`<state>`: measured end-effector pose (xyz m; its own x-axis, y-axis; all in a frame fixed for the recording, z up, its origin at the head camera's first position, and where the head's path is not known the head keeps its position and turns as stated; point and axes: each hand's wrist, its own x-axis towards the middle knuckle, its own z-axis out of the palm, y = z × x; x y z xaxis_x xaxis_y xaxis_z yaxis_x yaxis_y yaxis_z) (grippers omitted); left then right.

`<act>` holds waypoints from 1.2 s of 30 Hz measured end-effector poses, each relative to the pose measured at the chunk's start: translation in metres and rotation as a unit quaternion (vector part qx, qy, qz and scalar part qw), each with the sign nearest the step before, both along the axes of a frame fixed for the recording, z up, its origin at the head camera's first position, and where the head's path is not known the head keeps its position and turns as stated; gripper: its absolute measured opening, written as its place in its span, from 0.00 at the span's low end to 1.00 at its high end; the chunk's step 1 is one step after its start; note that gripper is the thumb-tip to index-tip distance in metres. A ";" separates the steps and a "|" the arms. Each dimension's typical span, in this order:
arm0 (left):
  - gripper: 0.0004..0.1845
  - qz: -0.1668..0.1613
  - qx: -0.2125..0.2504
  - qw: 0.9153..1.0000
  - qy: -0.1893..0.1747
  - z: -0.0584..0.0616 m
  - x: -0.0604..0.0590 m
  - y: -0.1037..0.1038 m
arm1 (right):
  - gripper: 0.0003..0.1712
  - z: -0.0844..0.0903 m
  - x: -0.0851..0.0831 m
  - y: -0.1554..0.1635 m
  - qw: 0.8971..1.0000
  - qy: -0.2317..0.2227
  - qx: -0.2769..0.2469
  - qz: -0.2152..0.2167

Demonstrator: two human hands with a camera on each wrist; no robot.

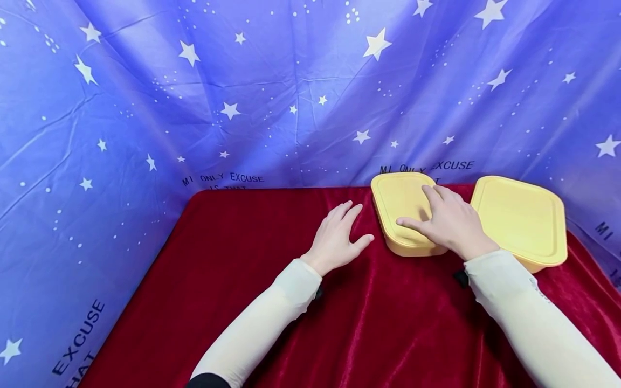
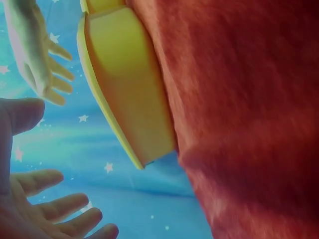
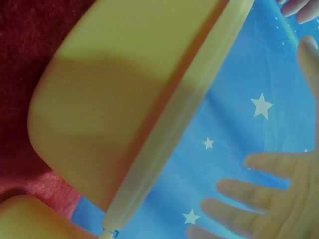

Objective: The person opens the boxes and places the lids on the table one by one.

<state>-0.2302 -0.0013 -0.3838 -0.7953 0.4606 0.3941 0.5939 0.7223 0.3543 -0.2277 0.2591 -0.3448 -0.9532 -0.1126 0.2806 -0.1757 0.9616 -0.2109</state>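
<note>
Two yellow lidded plastic boxes stand side by side on a dark red velvet cloth; the nearer-to-centre box (image 1: 395, 199) is the smaller, and the larger box (image 1: 519, 215) is at its right. Above the smaller box's lid my right hand (image 1: 451, 221) is spread, its fingers extended and holding nothing. The right wrist view shows a gap between these fingers (image 3: 254, 194) and the lid edge (image 3: 164, 134). My left hand (image 1: 335, 240) is left of the smaller box, apart from it, with thumb and fingers spread. In the left wrist view, the box side (image 2: 124, 84) faces that hand.
The red velvet cloth (image 1: 233, 269) covers the table, with a few folds near the front. A blue-purple curtain (image 1: 271, 81) printed with white stars and black lettering hangs directly behind the boxes and along the left side.
</note>
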 end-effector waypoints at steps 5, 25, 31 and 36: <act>0.35 0.004 0.035 0.999 -0.040 0.000 0.000 0.012 | 0.63 0.005 -0.007 0.004 0.999 -0.032 -0.003 -0.027; 0.30 0.025 0.141 0.973 -0.182 -0.010 -0.006 0.050 | 0.69 0.007 -0.030 0.024 0.986 -0.159 -0.026 -0.049; 0.28 0.046 0.191 0.957 -0.215 -0.016 -0.011 0.056 | 0.60 0.004 -0.035 0.029 0.988 -0.145 -0.041 -0.043; 0.25 0.060 0.218 0.946 -0.234 -0.021 -0.014 0.062 | 0.53 0.002 -0.036 0.029 0.986 -0.154 -0.042 -0.043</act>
